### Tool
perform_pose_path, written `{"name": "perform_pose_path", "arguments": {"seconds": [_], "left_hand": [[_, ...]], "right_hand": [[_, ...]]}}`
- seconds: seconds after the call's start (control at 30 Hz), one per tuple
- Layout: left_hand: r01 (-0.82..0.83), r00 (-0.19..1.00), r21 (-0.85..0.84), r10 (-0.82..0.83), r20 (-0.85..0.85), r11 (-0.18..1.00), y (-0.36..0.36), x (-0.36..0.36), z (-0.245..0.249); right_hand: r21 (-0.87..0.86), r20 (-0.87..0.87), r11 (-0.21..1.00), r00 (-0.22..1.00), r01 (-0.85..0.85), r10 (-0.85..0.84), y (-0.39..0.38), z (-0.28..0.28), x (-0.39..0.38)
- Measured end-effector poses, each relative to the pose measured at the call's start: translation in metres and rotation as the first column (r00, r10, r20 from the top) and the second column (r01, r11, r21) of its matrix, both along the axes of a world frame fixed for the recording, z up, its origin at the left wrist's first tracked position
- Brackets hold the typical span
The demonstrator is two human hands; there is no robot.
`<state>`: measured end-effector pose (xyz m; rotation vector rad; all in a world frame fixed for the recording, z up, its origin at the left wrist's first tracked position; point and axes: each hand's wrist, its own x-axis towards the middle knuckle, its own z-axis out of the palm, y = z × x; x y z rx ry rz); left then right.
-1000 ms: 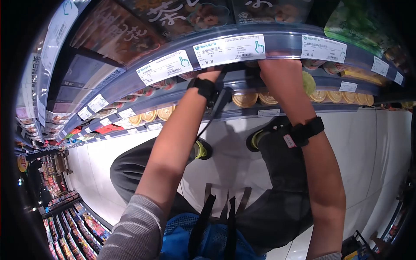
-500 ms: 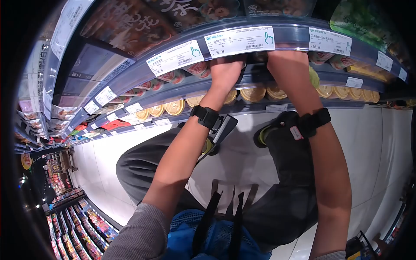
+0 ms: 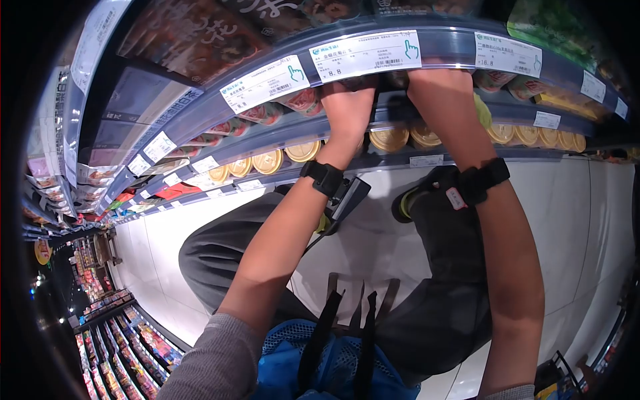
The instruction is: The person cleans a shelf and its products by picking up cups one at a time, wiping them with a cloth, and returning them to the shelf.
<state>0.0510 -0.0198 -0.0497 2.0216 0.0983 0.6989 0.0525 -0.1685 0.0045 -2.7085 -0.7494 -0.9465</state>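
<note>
Both hands reach in beneath the front edge of the upper shelf (image 3: 457, 59), backs upward. The left hand (image 3: 348, 112) is just beside red-printed packs (image 3: 303, 101); the right hand (image 3: 443, 93) is near similar packs, with a yellow-green thing (image 3: 483, 115) close by its wrist. The shelf hides the fingers of both hands, so I cannot tell whether they are clenched, released or grasping anything. The packs stand in a row along the front edge of the middle shelf (image 3: 387, 121), rounded ends outward; their long axis is unclear.

On the lower shelf (image 3: 363, 162), tubs with gold lids (image 3: 389, 139) line the front edge, lids up, contents hidden. Price labels (image 3: 365, 57) on the upper shelf's edge read 8.8, 8.8 and, toward its right end, 16.8, beside Chinese print and green pointing-hand signs. Above, a dark box (image 3: 193, 40) bears large Chinese characters, including 花.
</note>
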Motion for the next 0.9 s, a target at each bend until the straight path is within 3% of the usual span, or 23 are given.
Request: {"name": "perform_pose_path", "arguments": {"seconds": [0.13, 0.23, 0.43, 0.5, 0.73, 0.8, 0.9], "left_hand": [[-0.041, 0.997, -0.050, 0.038, -0.066, 0.998, 0.003, -0.005, 0.002], [-0.049, 0.998, 0.062, 0.046, 0.044, 0.997, 0.007, -0.005, -0.003], [0.017, 0.996, 0.112, -0.007, -0.085, 0.994, 0.011, -0.010, 0.000], [-0.005, 0.996, 0.132, 0.016, -0.087, 0.991, 0.012, -0.009, -0.004], [0.001, 0.989, 0.209, 0.030, -0.146, 0.978, 0.014, -0.016, -0.010], [0.001, 0.986, 0.277, 0.046, -0.161, 0.961, 0.013, -0.017, -0.010], [0.039, 0.975, 0.259, 0.020, -0.221, 0.965, 0.013, -0.015, -0.011]], "right_hand": [[0.005, 0.045, 1.000, 0.999, 0.020, -0.020, 0.002, -0.002, 0.000], [-0.012, 0.095, 0.999, 0.994, 0.053, -0.052, 0.002, -0.002, 0.000], [-0.060, 0.122, 0.994, 0.989, 0.094, -0.086, 0.004, -0.003, 0.001], [-0.014, 0.059, 0.998, 0.997, 0.056, -0.056, 0.004, -0.002, 0.000], [-0.006, 0.085, 0.998, 0.994, 0.064, -0.063, 0.002, -0.002, 0.000], [-0.025, -0.042, 0.998, 0.997, 0.057, -0.058, -0.001, 0.000, -0.002], [-0.051, 0.001, 0.998, 0.999, 0.033, -0.033, -0.004, -0.003, -0.001]]}}
